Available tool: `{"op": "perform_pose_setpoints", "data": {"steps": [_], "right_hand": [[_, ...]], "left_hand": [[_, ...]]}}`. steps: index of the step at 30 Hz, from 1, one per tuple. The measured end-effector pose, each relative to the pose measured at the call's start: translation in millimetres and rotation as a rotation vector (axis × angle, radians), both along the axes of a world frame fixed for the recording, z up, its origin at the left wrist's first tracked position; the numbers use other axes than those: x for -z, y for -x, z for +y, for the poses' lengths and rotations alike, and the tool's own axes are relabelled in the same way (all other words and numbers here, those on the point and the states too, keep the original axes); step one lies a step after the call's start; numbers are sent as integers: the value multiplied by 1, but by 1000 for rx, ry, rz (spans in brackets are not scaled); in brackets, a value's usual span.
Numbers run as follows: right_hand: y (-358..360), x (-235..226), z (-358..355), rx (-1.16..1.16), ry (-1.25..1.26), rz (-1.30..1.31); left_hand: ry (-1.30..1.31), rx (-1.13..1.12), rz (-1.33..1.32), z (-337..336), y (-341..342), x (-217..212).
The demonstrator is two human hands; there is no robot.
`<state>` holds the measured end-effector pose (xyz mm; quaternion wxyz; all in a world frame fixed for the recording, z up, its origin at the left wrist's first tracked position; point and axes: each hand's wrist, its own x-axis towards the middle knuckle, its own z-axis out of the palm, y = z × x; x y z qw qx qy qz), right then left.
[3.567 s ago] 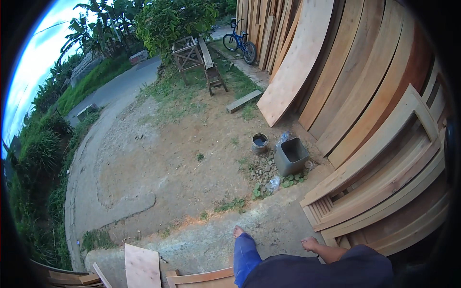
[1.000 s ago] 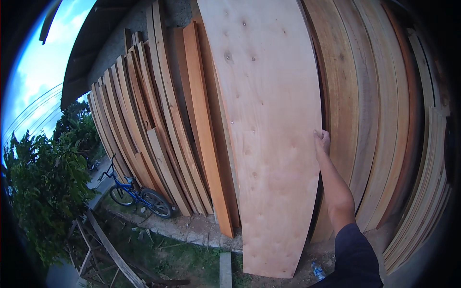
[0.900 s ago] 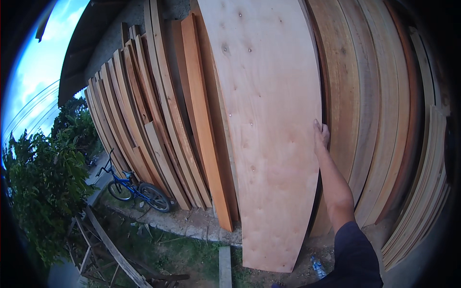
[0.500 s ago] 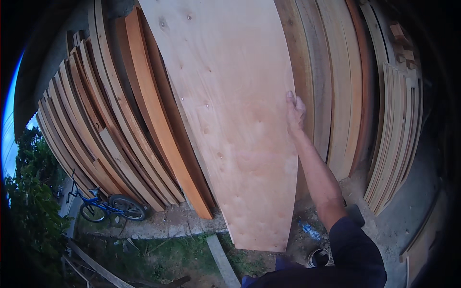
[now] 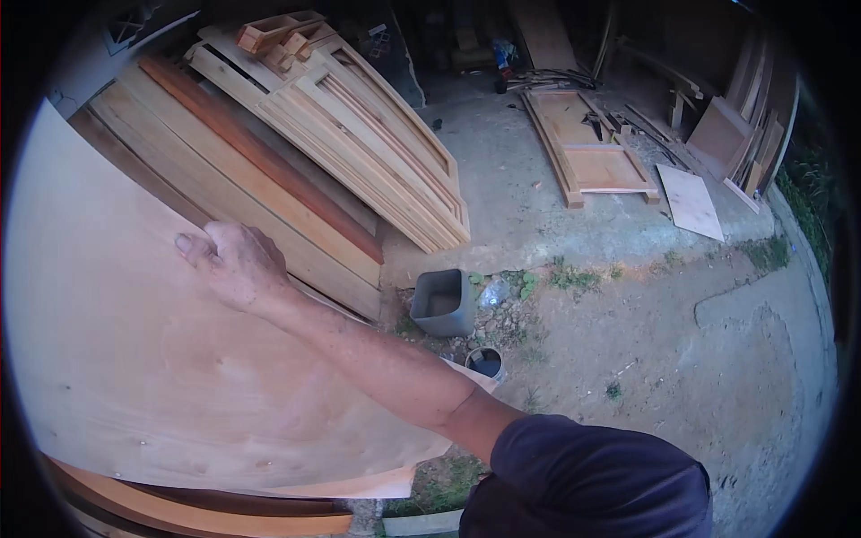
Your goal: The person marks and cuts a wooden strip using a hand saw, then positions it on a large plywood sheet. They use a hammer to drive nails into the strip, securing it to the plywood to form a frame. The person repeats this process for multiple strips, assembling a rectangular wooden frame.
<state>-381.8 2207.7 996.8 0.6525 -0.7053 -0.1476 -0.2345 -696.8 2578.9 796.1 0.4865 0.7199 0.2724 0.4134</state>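
Observation:
A large pale plywood sheet (image 5: 134, 350) fills the left side of the view, with small knots dotting its face. My right hand (image 5: 238, 264) is closed over the sheet's edge, thumb lying on the broad face and the other fingers bent behind it. Long planks (image 5: 224, 193) and a reddish-brown board (image 5: 296, 175) lean just beyond that hand. Below the sheet, the end of an orange-brown plank (image 5: 269, 518) shows. My left hand is out of sight.
Stacked wooden frames (image 5: 368, 148) lean past the planks. A grey square tub (image 5: 443, 309) and a round bucket (image 5: 485, 361) stand on the ground near my forearm. Farther off lie a panelled wooden door (image 5: 587, 134), a pale flat panel (image 5: 691, 202) and scrap boards (image 5: 744, 117).
My view has swung to the right, so the plywood now sits at the left and the concrete floor with the door shows. My right hand keeps its hold on the sheet's edge.

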Motion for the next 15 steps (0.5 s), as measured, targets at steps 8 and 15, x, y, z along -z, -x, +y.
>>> {"op": "perform_pose_setpoints", "data": {"steps": [8, 15], "right_hand": [[66, -36, -195, 81, 142, -129], [113, -41, -358, 111, 325, -255]], "left_hand": [[114, 831, -279, -180, -93, -51], [291, 436, -192, -344, -110, 49]]}}
